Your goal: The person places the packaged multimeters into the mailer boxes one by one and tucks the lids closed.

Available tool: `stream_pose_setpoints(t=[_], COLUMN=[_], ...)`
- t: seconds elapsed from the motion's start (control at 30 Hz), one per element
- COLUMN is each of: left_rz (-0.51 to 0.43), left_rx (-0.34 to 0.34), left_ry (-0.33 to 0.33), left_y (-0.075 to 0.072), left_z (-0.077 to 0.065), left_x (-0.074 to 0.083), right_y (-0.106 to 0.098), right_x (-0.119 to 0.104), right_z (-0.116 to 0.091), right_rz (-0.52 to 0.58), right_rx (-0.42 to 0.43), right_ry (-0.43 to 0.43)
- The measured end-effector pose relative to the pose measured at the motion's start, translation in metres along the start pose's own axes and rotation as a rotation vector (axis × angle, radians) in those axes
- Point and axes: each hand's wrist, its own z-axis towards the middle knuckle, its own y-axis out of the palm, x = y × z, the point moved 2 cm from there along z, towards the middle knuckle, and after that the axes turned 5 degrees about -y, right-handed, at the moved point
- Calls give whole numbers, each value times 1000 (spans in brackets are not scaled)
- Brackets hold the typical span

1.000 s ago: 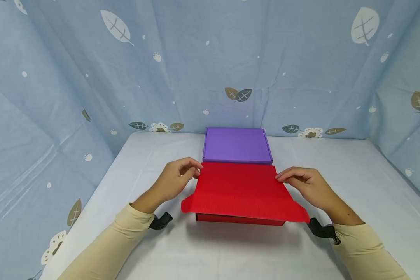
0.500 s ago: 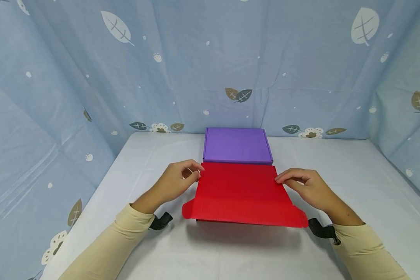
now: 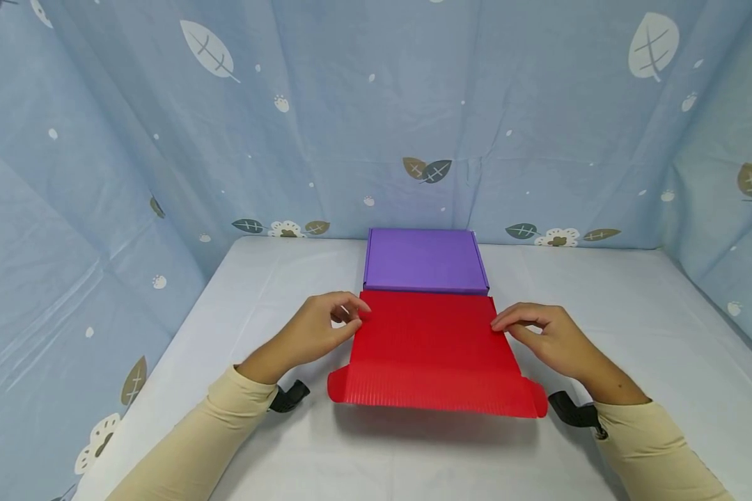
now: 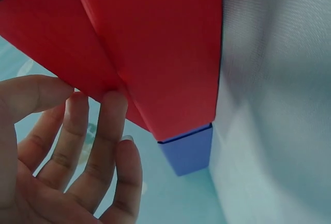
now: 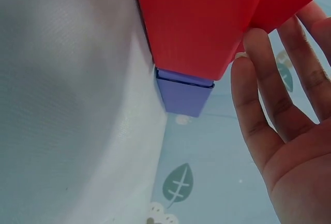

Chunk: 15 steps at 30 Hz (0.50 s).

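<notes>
A red cardboard box [image 3: 435,334] lies on the white cloth, its hinged lid tilted with the near flap lower than before in the head view. My left hand [image 3: 316,328] is at the lid's left edge, index fingertip over the top. At the right edge, fingertips of my right hand [image 3: 553,341] touch the lid. The left wrist view has my left fingers [image 4: 106,141] loosely bent, tips at the lid edge and red side wall [image 4: 165,63]. Seen from the right wrist, right fingers [image 5: 269,79] extend to the red side wall [image 5: 194,22]. The box's front is hidden.
Directly behind the red box sits a closed purple box [image 3: 425,259]. The white-clothed table [image 3: 376,466] is surrounded by a blue leaf-print curtain [image 3: 363,125]. Dark straps [image 3: 290,396] hang at both cuffs.
The red lid's near flap has come down, covering the box front that showed a second ago. My left hand has shifted slightly toward me; the right hand moved down a little.
</notes>
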Motion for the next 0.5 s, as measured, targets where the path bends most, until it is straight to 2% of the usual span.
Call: stream_pose_setpoints(t=[0.5], left_rz=[68], left_rx=[-22], left_ry=[66], left_y=[6], left_z=[1], left_x=[-2], right_y=[7], right_x=[1], right_z=[1], right_rz=[-71], right_rx=[-39], right_ry=[-5])
